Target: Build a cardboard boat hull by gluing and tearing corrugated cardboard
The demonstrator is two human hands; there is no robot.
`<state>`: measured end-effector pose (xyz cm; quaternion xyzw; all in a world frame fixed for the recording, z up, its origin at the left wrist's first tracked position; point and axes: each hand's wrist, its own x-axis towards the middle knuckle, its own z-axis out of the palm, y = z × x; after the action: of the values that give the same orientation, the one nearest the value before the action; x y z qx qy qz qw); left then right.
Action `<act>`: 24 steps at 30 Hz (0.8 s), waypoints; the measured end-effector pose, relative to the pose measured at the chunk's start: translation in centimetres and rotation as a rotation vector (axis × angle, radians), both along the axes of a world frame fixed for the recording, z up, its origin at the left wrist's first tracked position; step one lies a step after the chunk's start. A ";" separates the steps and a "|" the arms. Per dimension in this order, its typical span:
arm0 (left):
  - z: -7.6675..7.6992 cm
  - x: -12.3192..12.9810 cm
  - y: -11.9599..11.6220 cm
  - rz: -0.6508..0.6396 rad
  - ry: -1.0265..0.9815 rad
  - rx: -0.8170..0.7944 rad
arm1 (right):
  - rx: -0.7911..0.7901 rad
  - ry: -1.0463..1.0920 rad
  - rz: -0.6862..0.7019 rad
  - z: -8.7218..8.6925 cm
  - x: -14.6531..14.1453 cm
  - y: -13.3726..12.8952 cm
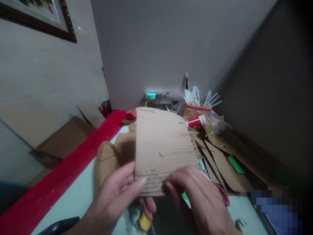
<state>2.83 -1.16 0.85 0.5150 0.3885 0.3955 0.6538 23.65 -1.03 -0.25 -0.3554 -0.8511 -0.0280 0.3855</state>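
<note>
A creased piece of corrugated cardboard (163, 140) stands tilted up in front of me, with a small tear near its middle. My left hand (122, 192) pinches its lower left corner, thumb on the near face and fingers behind. At the lower right edge, my right hand (198, 192) is closed against the cardboard with its fingers bent; some fingertips are hidden. Beneath my left fingers lies a yellow-handled tool (145, 222), mostly covered. A curved cardboard piece (105, 163) stands just left of the held sheet.
Cardboard strips (225, 169) lie at the right beside red-handled scissors (225, 197). Behind are a red paper cup (195, 122), a box of white straws (197, 112) and a teal-lidded jar (151, 100). A red band (73, 160) runs along the table's left edge.
</note>
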 end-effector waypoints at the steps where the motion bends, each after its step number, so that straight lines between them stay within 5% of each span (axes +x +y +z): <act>1: -0.1 0.0 0.0 -0.004 -0.007 -0.003 | 0.015 0.012 -0.009 -0.1 0.0 0.2; 6: -0.4 0.1 0.0 -0.002 -0.038 -0.016 | 0.125 0.121 -0.004 -0.6 -0.1 0.7; 18: 0.0 0.0 0.2 -0.006 -0.106 -0.066 | 0.019 0.139 -0.043 -0.4 0.0 0.6; 24: -0.4 0.3 -1.5 0.253 -0.182 -0.185 | 0.062 0.170 -0.073 -0.1 -2.2 -1.3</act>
<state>3.15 -2.66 0.45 0.3616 0.4241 0.4822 0.6759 21.50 -2.31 -0.39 -0.3753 -0.8003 -0.0381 0.4661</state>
